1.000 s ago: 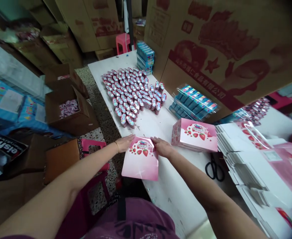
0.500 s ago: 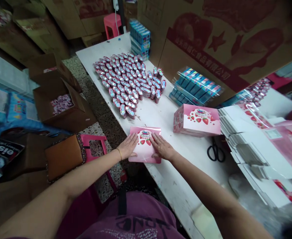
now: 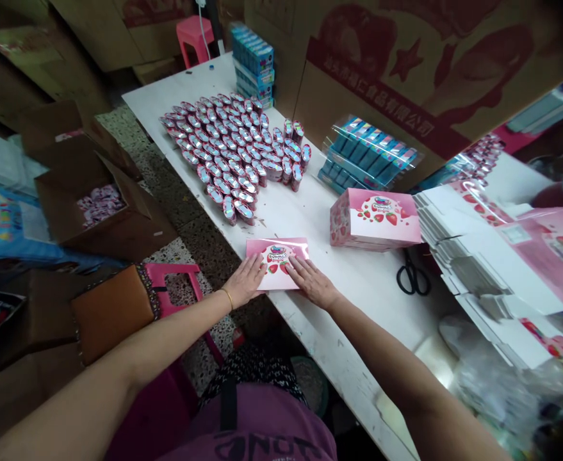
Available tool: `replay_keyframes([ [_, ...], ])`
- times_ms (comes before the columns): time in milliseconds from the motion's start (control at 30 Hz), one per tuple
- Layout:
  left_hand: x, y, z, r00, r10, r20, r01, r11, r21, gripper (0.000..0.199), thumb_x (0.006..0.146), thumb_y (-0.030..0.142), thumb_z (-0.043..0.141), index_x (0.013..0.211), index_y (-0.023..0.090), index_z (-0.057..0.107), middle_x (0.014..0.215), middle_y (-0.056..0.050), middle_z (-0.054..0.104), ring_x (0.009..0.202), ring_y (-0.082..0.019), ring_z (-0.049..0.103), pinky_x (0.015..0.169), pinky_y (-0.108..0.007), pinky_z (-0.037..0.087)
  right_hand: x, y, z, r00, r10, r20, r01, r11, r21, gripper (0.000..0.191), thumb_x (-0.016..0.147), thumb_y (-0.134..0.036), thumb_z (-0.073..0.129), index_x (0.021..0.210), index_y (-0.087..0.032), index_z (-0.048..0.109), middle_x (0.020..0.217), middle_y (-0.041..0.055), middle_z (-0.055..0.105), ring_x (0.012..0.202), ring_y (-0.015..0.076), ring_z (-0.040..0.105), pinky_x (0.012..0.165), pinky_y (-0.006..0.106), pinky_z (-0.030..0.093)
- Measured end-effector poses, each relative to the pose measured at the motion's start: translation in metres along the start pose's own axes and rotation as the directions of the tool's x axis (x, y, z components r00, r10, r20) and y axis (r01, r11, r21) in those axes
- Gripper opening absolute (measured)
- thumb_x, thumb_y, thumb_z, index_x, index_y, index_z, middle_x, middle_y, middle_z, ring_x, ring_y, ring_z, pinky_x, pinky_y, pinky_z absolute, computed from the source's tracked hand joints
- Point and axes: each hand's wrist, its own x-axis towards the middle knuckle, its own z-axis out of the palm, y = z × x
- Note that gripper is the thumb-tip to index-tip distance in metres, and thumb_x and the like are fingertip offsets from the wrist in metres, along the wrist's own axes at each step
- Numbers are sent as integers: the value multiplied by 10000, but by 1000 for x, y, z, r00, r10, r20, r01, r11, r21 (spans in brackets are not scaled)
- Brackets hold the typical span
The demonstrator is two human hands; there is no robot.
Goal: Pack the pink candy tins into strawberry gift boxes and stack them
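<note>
A pink strawberry-printed carton [image 3: 277, 276] lies at the table's near edge, its printed face up. My left hand [image 3: 245, 280] rests on its left side with fingers stretched flat over the face. On the right side lies my right hand [image 3: 314, 282], its fingers also laid flat. Both thumbs are mostly hidden at the carton's near edge. To the right stands a second pink carton [image 3: 376, 218], shaped into a box. Beyond my hands, many small oval-topped packs [image 3: 236, 150] stand close together.
Black-handled scissors [image 3: 412, 276] lie beside a pile of folded pink-and-white cartons [image 3: 483, 282] at right. Blue wrapped packs [image 3: 365, 157] sit before a large cardboard box [image 3: 387, 70]. Left of the table are a pink stool [image 3: 173, 282] and an open cardboard box [image 3: 101, 205].
The carton's near flap, spread toward me before, no longer shows, so its visible face is shorter. My thumbs have moved off its top. The camera view has shifted slightly.
</note>
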Motion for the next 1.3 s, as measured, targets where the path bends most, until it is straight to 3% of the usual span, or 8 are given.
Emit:
replay_keyframes([
  [200,-13,17,-5,994,-83,-74,84,996,10,684,748,299,575,1322,77,277,1417,-207,220,1328,-301,115,1070,-496,127,-19,-26,4,977,198,-75,-190,976,103,609,813,-194,454,1372,-185,212,1427,95,235,1321,245,152,1041,458,220],
  [300,-36,25,-11,918,-338,-208,311,938,-150,751,697,383,621,1317,112,294,1371,-192,335,1281,-311,267,1029,-489,230,-46,-49,8,801,571,-182,-481,794,372,587,789,-376,506,1295,-126,349,1277,163,453,1181,274,405,902,437,393],
  [400,-53,23,-14,819,-571,-59,481,740,-471,515,671,414,616,1091,128,532,991,-125,641,910,-259,593,777,-385,465,-61,-57,7,692,720,-49,-547,567,616,388,783,-476,472,953,-149,595,826,77,655,734,200,593,638,324,476],
  [467,-54,16,-16,827,-554,97,491,628,-604,258,697,370,571,820,149,619,671,-31,651,629,-181,603,603,-291,472,-58,-50,2,716,698,9,-527,532,662,355,790,-479,458,730,-167,618,631,22,625,580,157,558,559,274,447],
  [567,-45,7,-21,853,-519,52,433,650,-624,170,697,312,550,644,162,609,579,-2,616,567,-146,562,558,-245,424,-44,-32,-5,718,696,-24,-519,558,648,290,759,-427,530,629,-184,622,618,12,621,606,150,558,597,262,431],
  [733,-39,3,-23,893,-440,-96,330,784,-527,154,717,297,527,661,170,596,622,-1,615,589,-136,538,584,-231,395,-35,-23,1,700,711,-64,-521,570,636,120,713,-303,598,650,-212,644,648,-5,633,631,147,562,614,253,423],
  [967,-46,1,-13,879,-446,-168,319,812,-488,194,772,345,477,722,179,565,626,8,583,574,-125,508,579,-222,374,-34,-32,14,631,758,-164,-525,573,630,170,740,-313,550,629,-202,616,682,7,598,654,144,538,620,250,410],
  [1300,-49,0,-2,915,-352,-200,273,901,-337,147,791,274,507,686,180,548,722,-20,588,685,-149,532,641,-236,381,-40,-30,23,654,727,-207,-481,612,628,232,743,-376,553,610,-186,562,673,9,546,645,139,519,619,261,430],
])
